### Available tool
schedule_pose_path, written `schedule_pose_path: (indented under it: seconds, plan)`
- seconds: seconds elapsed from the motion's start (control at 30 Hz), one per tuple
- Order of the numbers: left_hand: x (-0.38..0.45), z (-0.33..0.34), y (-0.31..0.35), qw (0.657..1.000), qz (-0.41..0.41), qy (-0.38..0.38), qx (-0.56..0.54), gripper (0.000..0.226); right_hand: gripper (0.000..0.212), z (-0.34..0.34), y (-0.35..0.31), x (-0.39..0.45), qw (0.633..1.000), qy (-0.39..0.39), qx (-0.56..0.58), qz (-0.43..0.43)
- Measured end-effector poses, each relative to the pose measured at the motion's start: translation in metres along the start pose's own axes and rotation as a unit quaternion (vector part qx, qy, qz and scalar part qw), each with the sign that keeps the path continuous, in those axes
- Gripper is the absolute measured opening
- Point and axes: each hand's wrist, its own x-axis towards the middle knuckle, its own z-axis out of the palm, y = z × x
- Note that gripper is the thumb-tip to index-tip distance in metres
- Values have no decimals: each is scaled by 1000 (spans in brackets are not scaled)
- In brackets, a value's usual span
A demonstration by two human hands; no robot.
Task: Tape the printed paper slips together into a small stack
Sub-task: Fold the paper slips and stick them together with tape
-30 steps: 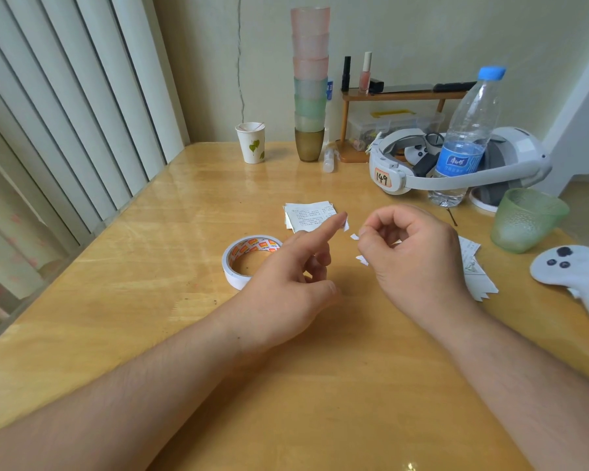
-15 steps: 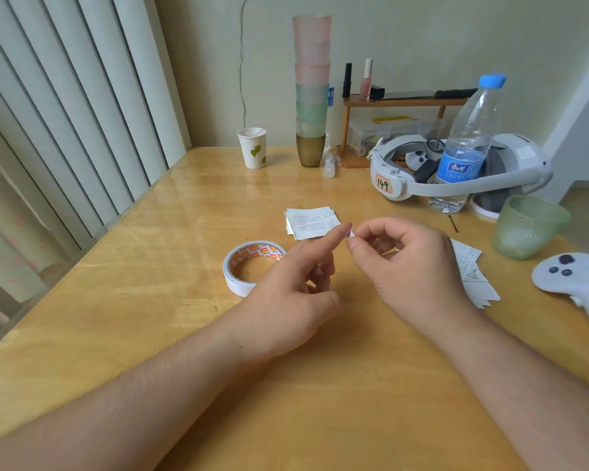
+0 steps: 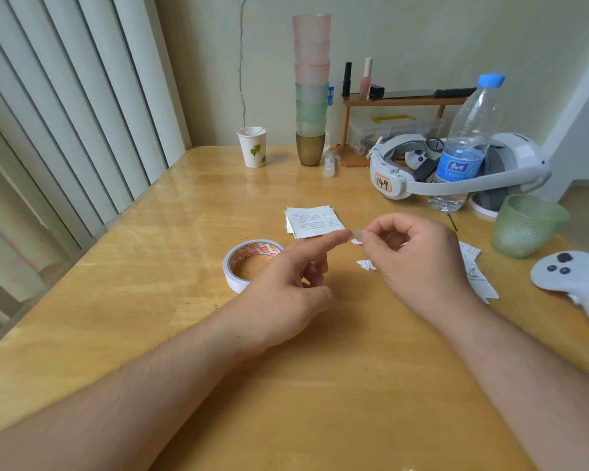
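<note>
The right hand (image 3: 419, 263) pinches a small tape piece (image 3: 357, 234) in its fingers; the left hand (image 3: 286, 283) extends its forefinger to it. Stacked paper slips (image 3: 312, 220) lie just behind on the surface (image 3: 150, 300), the tape roll (image 3: 249, 263) left.

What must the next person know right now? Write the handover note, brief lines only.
Left hand: index finger stretched out, its tip at a small piece of tape; other fingers curled, holding nothing.
Right hand: pinches that piece of tape at its fingertips, above the table.
Tape roll: on the table, left of the hands.
Stack of printed slips: lies flat just beyond the hands.
More slips: loose, partly hidden behind the right hand.
Small white scraps: between the hands.
Done: one small stack gathered.
Left: stick this piece on, then add the loose slips.
</note>
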Motion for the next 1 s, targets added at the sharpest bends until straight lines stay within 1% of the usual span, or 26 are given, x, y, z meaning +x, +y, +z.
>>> schedule_pose_path:
  seconds: [0.07, 0.13, 0.23, 0.33, 0.37, 0.43, 0.5, 0.57, 0.63, 0.67, 0.73, 0.77, 0.8, 0.87, 0.93, 1.0]
  plan:
    - [0, 0, -1, 1000, -3, 2, -2, 75, 16, -3, 5, 4, 999, 3, -33, 2]
    - [2, -1, -2, 1000, -12, 2, -10, 74, 17, -5, 13, 10, 996, -12, -86, -2]
    - [2, 0, -5, 999, -23, -6, -26, 73, 10, -6, 28, 15, 983, -64, -170, -2]
    - [5, 1, -11, 999, -44, 6, -23, 72, 21, -1, 30, 14, 962, -134, -237, 4]
    - [6, 2, -12, 999, -49, 14, -19, 71, 22, -1, 28, 13, 957, -147, -249, 6]
    - [8, 4, -13, 998, -53, 36, 3, 68, 18, -2, 25, 14, 957, -144, -252, 11]
    - [7, 3, -14, 996, -58, 61, 39, 64, 9, -5, 23, 14, 962, -121, -246, 13]
    - [7, 1, -14, 993, -64, 78, 55, 62, 15, -6, 22, 15, 962, -110, -248, 12]
    - [7, -1, -14, 993, -68, 86, 48, 61, 21, -6, 22, 15, 961, -112, -254, 17]
    - [7, -1, -13, 993, -69, 86, 47, 60, 21, -6, 22, 15, 961, -115, -251, 19]
    - [7, 0, -11, 993, -67, 85, 52, 59, 10, -5, 25, 16, 962, -125, -242, 14]
    - [6, 0, -11, 993, -63, 83, 55, 59, 12, -6, 27, 17, 962, -136, -235, 7]
    - [6, 0, -10, 993, -59, 81, 58, 60, 23, -8, 28, 19, 966, -145, -216, 5]
    - [5, -2, -10, 994, -47, 78, 55, 62, 35, -23, 27, 26, 973, -156, -166, 27]
    - [3, -3, -9, 995, -32, 73, 53, 61, 31, -50, 26, 34, 978, -136, -145, 55]
    - [2, -3, -7, 997, -11, 64, 51, 60, 23, -77, 31, 40, 979, -100, -159, 82]
